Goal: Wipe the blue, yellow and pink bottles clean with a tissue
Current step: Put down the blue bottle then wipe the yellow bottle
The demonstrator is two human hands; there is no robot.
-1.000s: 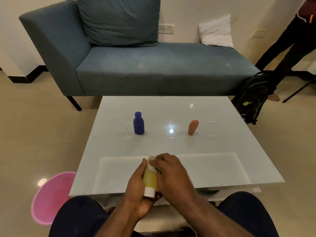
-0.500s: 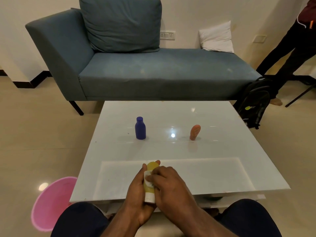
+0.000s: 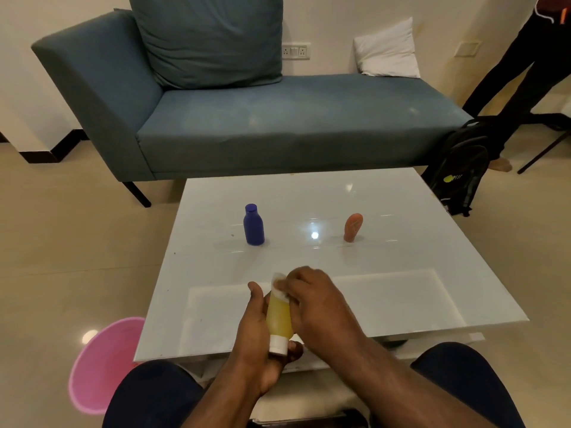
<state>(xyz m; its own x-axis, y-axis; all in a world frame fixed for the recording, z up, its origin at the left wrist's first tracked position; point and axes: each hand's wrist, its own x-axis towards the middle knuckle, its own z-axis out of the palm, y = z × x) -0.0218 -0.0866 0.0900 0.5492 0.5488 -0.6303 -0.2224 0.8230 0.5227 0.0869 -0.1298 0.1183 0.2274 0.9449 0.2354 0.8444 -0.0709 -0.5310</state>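
A glossy white square bench [image 3: 401, 273] carries 2 bottles, both upright and well apart. The blue bottle [image 3: 253, 224] stands left of the bench's middle; the pink bottle [image 3: 352, 227] stands right of the middle, level with it. A bright light reflection lies on the bench top between them. A paler rectangular panel runs along the near edge.

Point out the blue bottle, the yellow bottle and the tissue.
blue bottle [image 3: 254, 229]: head view, middle of its body, standing on the table.
yellow bottle [image 3: 279, 318]: head view, bare yellow side between the two hands.
tissue [image 3: 279, 284]: head view, white wad under the right fingertips.
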